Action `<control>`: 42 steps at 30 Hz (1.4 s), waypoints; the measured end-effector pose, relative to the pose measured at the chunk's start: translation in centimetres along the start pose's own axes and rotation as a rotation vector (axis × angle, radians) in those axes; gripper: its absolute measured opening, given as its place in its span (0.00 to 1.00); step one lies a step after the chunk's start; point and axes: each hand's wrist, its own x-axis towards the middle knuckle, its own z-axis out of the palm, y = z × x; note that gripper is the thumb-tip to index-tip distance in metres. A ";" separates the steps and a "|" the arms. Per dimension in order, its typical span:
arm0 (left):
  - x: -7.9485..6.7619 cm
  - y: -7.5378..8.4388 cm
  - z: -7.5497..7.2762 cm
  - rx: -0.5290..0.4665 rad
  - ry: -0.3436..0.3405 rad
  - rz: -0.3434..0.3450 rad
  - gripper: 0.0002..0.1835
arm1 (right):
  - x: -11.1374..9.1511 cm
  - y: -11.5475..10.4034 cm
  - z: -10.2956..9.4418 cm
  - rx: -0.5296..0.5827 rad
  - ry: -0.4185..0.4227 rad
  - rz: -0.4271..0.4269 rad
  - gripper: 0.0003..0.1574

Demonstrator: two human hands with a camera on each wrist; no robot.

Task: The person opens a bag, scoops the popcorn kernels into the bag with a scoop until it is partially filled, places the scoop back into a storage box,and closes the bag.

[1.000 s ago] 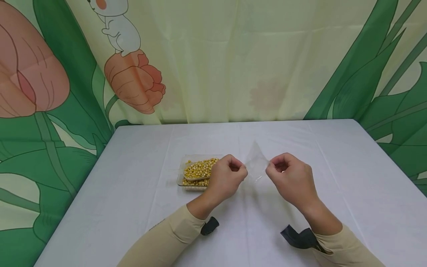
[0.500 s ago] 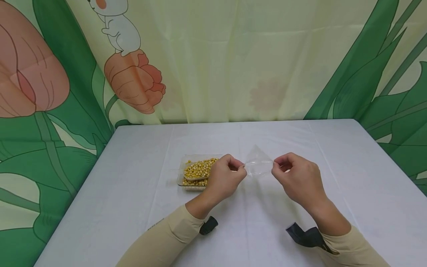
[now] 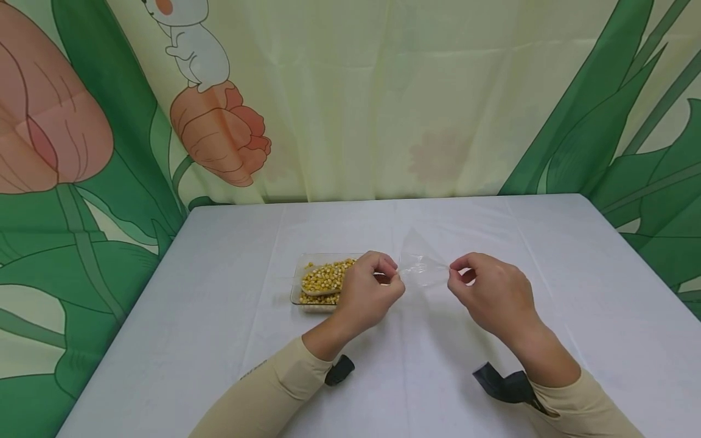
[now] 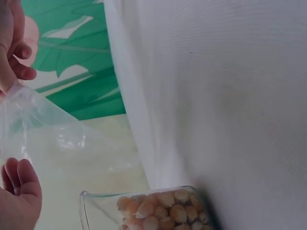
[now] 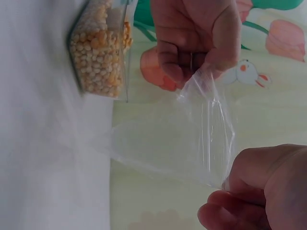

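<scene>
Two-Handed Hold on Clear Bag Above Bench

Suspended above the white cloth-covered bench [image 3: 164,340]: clear, thin plastic bag [image 3: 421,267], spread between both hands at about mid-width, nearer the far edge. Lower end in contact with the cloth or clear of it: cannot be told.

Left hand [image 3: 369,292]: thumb and fingertips clamped on the left side of the bag. Right hand [image 3: 495,295]: thumb and fingertips clamped on the right side, well apart from the opposite grip. Creased and gathered at both pinch points, per the right wrist view.

Just beside the left hand and partly hidden behind it: transparent, rectangular, open-topped container [image 3: 296,287], set on the bench left of centre, nearer the far edge than the near side. Filled with yellow corn kernels [image 3: 328,277].

Worn on both arms: beige sleeves [image 3: 268,389], with black straps [image 3: 504,386] near the cuffs. Beyond the far edge: pale yellow curtain [image 3: 339,109], printed with green leaves, pink-orange tulips and a white rabbit.
</scene>
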 end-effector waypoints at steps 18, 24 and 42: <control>0.2 0.1 -0.3 -0.259 -0.096 -0.124 0.01 | 0.0 1.1 0.5 0.328 -0.005 -0.185 0.20; 0.4 0.2 -0.6 -0.422 -0.141 -0.244 0.03 | -0.2 1.4 0.6 0.413 -0.085 -0.193 0.43; 0.4 0.3 -0.4 -0.526 -0.166 -0.320 0.01 | 0.3 1.1 0.7 0.407 0.030 -0.222 0.31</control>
